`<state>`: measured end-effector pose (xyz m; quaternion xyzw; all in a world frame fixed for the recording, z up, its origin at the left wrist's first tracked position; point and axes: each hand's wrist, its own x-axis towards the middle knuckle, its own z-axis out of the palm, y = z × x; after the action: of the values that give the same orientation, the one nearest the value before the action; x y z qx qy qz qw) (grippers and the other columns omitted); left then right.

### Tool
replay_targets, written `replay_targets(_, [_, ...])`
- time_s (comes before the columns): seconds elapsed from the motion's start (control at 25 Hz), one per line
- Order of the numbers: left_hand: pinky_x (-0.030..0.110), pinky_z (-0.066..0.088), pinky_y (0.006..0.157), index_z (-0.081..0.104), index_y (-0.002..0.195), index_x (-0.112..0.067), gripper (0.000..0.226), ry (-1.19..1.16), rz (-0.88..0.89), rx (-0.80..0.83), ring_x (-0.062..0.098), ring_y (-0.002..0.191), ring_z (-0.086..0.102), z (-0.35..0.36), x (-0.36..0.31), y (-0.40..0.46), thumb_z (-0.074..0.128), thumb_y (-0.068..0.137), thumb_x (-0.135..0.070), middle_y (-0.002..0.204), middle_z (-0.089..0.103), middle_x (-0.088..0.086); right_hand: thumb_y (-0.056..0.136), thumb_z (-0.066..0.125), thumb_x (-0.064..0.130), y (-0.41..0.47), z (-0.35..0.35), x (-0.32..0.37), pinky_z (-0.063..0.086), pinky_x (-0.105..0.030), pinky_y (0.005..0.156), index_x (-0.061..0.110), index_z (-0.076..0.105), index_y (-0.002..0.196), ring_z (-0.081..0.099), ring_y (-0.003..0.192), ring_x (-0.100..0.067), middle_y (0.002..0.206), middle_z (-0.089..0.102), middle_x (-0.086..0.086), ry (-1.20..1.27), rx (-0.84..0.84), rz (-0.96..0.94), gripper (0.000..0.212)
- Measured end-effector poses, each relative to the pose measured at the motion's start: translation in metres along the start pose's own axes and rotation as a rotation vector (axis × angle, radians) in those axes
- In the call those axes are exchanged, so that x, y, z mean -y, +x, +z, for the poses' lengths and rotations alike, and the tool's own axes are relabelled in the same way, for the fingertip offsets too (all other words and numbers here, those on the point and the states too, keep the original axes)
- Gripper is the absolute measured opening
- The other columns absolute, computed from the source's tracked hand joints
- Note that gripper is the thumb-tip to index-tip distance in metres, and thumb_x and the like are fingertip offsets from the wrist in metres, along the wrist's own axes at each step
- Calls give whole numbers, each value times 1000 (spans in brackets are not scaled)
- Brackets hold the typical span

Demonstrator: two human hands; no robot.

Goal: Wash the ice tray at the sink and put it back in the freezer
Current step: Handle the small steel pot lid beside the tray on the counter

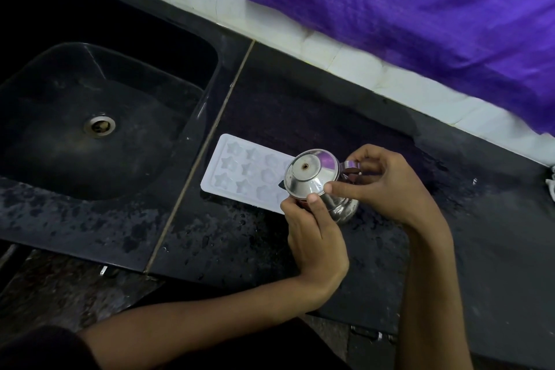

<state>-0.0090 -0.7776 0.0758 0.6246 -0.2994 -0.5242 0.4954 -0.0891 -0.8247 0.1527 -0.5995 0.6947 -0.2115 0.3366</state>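
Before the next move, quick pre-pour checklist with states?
1. Ice tray flat on the counter, cavities up: ok.
2. Tray beside the sink, not in it: ok.
3. Steel pot held in both hands, left hand on the near side, right hand at the handle: ok.
4. Pot lid off for pouring: not ok, lid appears on.
5. Water in the pot: cannot tell.
6. Tray cavities empty: cannot tell, far end hidden behind the pot.
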Motion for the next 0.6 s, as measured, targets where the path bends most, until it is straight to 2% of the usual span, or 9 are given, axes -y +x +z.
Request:
replay_targets(0.12, [2,34,61,33,99,-20,10,0,8,-3,2,75,46,0,0,1,32,98,-30,94,52,-9,41,82,47,0,0,0,57,-34,79,14,62,84,69,77,-11,77,72,1,14,-7,-4,57])
replay_targets(0.32, [6,36,63,35,103,-22,11,-5,70,-9,11,90,53,-1,2,3,34,97,-32,108,56,-5,43,83,42,1,-1,-1,57,-31,74,8,63,84,70,74,-13,78,73,-1,75,-21,-13,57])
replay_targets(0.4, [9,38,69,39,110,-18,25,-18,140,-13,12,97,56,-1,3,6,35,96,-37,114,58,-3,42,84,41,1,-2,-3,57,-33,75,7,63,81,71,74,-15,78,73,-2,112,-35,-16,56])
replay_targets(0.48, [19,45,77,40,117,-16,45,-29,227,-23,12,102,58,-1,3,9,33,91,-52,117,59,-4,43,85,39,3,-4,-5,58,-34,76,7,62,77,72,78,-18,82,74,-5,161,-49,-22,52])
replay_targets(0.56, [30,49,83,40,121,-16,56,-36,285,-29,11,105,58,-2,1,13,29,86,-58,119,59,-5,45,84,36,5,-4,-7,59,-29,74,9,60,72,72,80,-19,84,74,-8,222,-62,-34,45])
replay_targets(0.6, [32,49,85,40,122,-16,57,-37,303,-25,10,106,58,-3,-1,15,29,86,-58,120,58,-7,45,84,34,7,-4,-6,59,-25,70,10,59,70,72,78,-17,82,73,-7,245,-70,-44,43])
